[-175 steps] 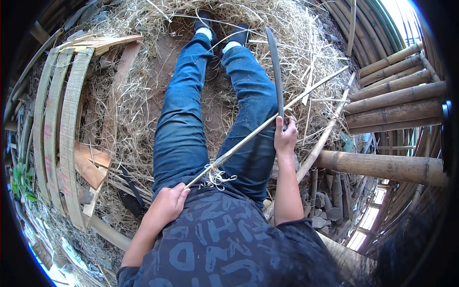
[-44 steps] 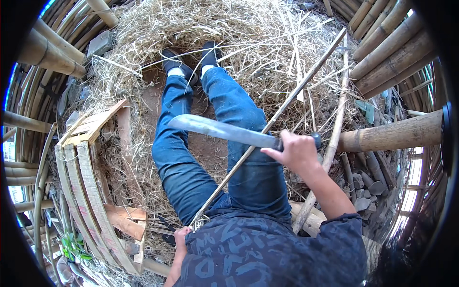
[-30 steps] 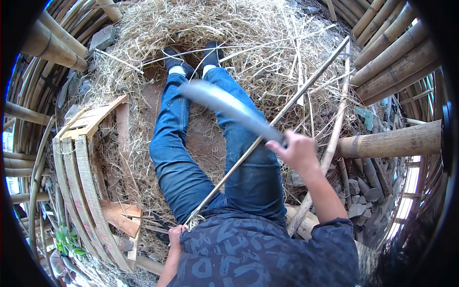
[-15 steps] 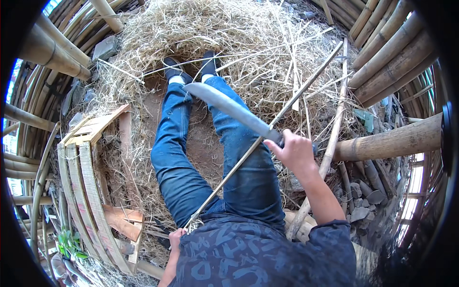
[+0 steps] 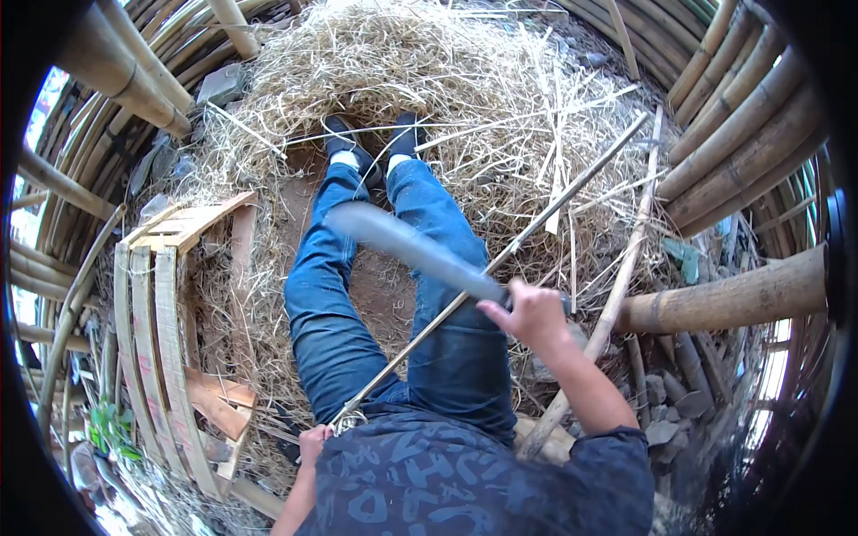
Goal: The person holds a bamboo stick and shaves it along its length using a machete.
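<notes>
My right hand [image 5: 533, 317] is closed round the handle of a machete [image 5: 407, 248]. Its broad grey blade points up and left over my legs, smeared by motion. Under or against the blade near the handle runs a long thin bamboo strip [image 5: 581, 184]; whether they touch I cannot tell. The strip slants from my waist across my right thigh to the upper right. At its near end, by my left hip, my left hand [image 5: 313, 443] is closed on it. A small bunch of pale fibres [image 5: 349, 420] lies at that end against my shirt.
Shavings [image 5: 393, 58] heap round my feet. A slatted wooden crate [image 5: 170, 357] stands at left. A bamboo pole [image 5: 626, 268] leans at right, near a thick horizontal bamboo post [image 5: 724, 290] and broken stones [image 5: 666, 429]. Bamboo walls curve round both sides.
My right hand and the machete have moved nearer to me and slightly left along the strip. The strip's far end sits a little lower in view. My left hand keeps its hold.
</notes>
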The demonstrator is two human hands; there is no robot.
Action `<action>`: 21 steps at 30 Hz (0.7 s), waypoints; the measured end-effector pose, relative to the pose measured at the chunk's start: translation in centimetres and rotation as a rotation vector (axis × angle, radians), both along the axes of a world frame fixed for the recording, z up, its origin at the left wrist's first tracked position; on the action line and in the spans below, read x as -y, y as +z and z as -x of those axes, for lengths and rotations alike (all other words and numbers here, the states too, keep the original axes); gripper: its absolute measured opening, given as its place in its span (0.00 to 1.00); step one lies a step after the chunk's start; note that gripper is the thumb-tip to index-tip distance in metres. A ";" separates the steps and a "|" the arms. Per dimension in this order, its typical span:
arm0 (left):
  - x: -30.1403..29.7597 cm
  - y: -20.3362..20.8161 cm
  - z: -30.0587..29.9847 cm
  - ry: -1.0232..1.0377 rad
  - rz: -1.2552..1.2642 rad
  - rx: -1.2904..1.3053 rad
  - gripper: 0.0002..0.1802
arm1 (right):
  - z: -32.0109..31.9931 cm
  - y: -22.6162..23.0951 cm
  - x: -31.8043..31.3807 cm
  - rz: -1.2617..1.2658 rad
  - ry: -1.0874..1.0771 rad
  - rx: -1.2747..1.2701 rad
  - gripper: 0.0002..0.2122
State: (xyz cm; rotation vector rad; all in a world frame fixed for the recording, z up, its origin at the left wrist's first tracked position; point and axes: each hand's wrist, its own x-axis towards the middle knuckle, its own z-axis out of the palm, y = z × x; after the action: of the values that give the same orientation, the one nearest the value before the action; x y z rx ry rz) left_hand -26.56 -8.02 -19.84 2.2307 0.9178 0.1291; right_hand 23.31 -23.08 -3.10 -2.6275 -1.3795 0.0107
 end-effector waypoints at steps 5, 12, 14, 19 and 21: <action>0.5 0.0 -0.2 0.072 0.013 0.046 0.21 | -5.0 0.3 0.9 -0.016 -0.034 0.111 0.30; 0.0 -0.5 -0.1 -0.001 -0.091 0.000 0.23 | -10.7 0.2 5.5 -0.352 -0.667 -0.174 0.26; -0.2 0.7 -0.7 0.005 -0.080 -0.041 0.22 | -8.7 -0.8 4.3 -0.276 -0.568 -0.184 0.24; -0.1 0.2 -0.3 0.022 -0.084 -0.046 0.19 | -1.5 -1.6 -1.0 -0.140 -0.255 -0.308 0.13; -0.3 0.7 -1.0 0.018 -0.111 -0.034 0.17 | 0.4 -0.5 -2.7 -0.069 -0.205 -0.300 0.11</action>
State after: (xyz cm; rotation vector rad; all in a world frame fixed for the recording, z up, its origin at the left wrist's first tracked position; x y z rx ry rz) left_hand -25.57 -7.76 -19.18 2.3333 0.9703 0.1545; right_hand 22.91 -20.36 -3.59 -2.5665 -0.9927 0.3106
